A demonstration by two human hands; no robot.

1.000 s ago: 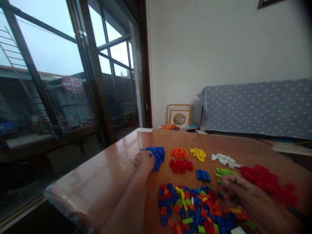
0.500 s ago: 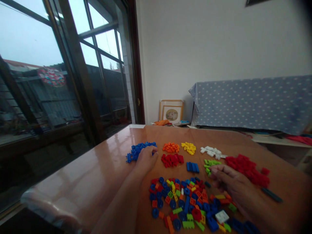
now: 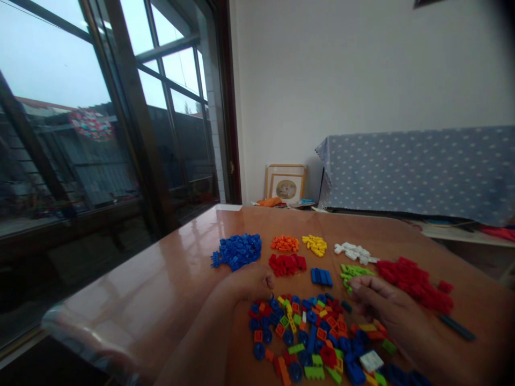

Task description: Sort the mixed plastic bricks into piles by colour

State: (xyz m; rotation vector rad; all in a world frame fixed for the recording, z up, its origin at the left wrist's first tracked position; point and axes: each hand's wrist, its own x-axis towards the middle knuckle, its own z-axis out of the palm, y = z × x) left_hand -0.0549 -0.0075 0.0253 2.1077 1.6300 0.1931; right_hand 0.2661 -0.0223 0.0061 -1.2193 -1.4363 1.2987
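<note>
My left hand point(image 3: 254, 282) hangs over the far left edge of a mixed pile of toy building bricks point(image 3: 298, 336), fingers curled together and pointing down. A small blue bit shows at its fingertips; whether it is gripped I cannot tell. Thumb and fingers of my right hand point(image 3: 374, 296) are pressed together beside the light green pieces point(image 3: 356, 272); anything between them is hidden. Beyond my left hand lies a heap of blue pieces point(image 3: 239, 251). Red bricks point(image 3: 287, 264) and a few blue bricks point(image 3: 321, 277) in a row sit between the hands.
Farther back are orange pieces point(image 3: 285, 243), yellow pieces point(image 3: 314, 245) and white pieces point(image 3: 354, 252). A large red heap point(image 3: 416, 283) and a dark bar point(image 3: 457, 327) lie right of my right hand. The glossy wooden table point(image 3: 161, 292) ends at the left near a window.
My left hand has moved from the blue heap back toward me, to the mixed pile's edge. My right hand stays by the light green pieces. The view has shifted slightly.
</note>
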